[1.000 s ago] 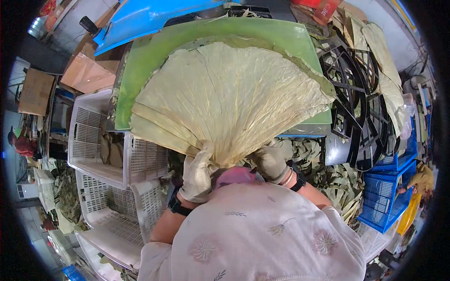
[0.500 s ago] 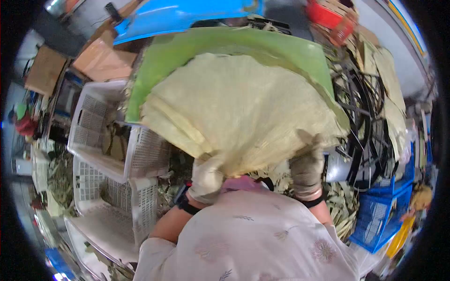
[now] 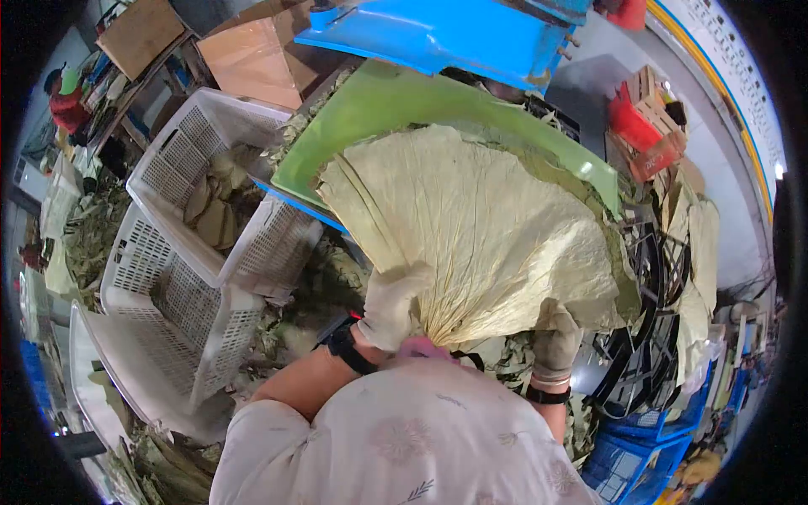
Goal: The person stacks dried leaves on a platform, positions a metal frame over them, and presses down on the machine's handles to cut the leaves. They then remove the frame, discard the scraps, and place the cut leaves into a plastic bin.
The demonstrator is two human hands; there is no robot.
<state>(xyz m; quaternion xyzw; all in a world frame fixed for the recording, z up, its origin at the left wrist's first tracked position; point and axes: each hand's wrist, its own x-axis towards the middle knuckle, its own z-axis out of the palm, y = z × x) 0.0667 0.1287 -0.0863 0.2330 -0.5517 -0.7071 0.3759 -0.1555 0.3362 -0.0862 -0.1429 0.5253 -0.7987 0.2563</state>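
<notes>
A large dried lotus leaf, pale and fan-shaped, is spread before me over a green sheet, its veins meeting near my body. My left hand, in a whitish glove, is closed on the leaf's folded left edge close to that meeting point. At the lower right edge, my gloved right hand pinches the leaf with its fingertips. Darker leaf edges show beneath the pale one at the upper right.
White plastic baskets stand at left, the upper one holding leaf pieces. A blue machine part is beyond the sheet. Black frames and blue crates are at right. A cardboard box sits behind; a person is far off.
The view has turned, so the surroundings appear shifted and tilted. My right hand, earlier blurred with raised fingers, now grips the leaf's edge. My left hand keeps its hold.
</notes>
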